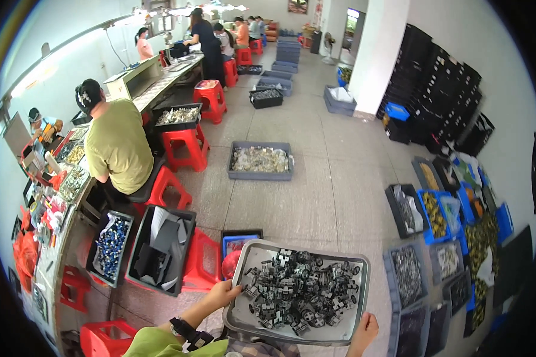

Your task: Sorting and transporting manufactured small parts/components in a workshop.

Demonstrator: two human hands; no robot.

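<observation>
Basically, a loaded tray is being carried across a workshop floor.

Fingers of the left hand (223, 293) are curled over the left rim of the grey metal tray (248, 262), thumb on top by the look of it, while the right hand (364, 332) is closed on the tray's near right corner, with the fingertips hidden underneath. The tray is held level at waist height, heaped with small black and silver parts (301, 290). A dark watch (184, 329) is worn on the left wrist. Ahead, a red stool (201, 262) and a black bin of dark pieces (161, 249) are seen just left of the tray, and a grey bin of pale parts (260, 160) sits further out. So the carrying step looks mid-way; setting down would call for a flat free spot and a steady, level lowering so nothing gets spilled.
</observation>
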